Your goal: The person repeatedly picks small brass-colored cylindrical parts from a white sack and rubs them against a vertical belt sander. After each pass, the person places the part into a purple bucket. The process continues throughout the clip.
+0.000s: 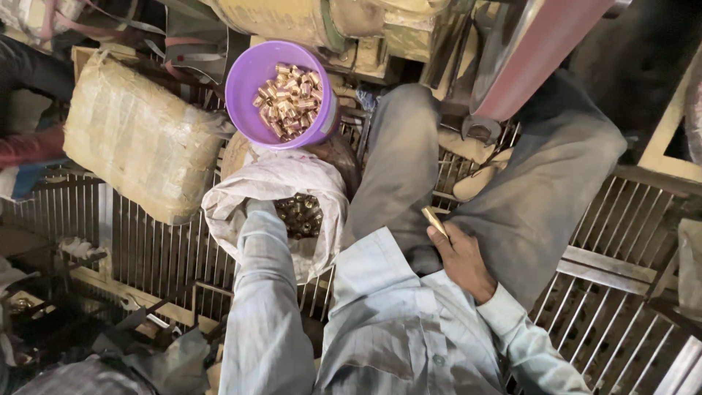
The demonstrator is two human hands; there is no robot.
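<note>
Your right hand (461, 260) rests on your lap, fingers (439, 232) clamped on a brass piece (433, 220). Your left hand is buried in the white sack (278, 183) of brass parts (300, 213); finger state cannot be told. A purple bucket (252, 80) stands just beyond the sack.

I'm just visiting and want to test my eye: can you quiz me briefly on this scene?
1. True or false: the purple bucket is empty.
2. Where does the left arm reach? A) white sack B) wrapped bale C) bucket
3. What does the right hand hold?

Key:
1. False; it holds small brass pieces.
2. A; the left hand is hidden inside.
3. One brass piece, pinched in the fingers.
</note>
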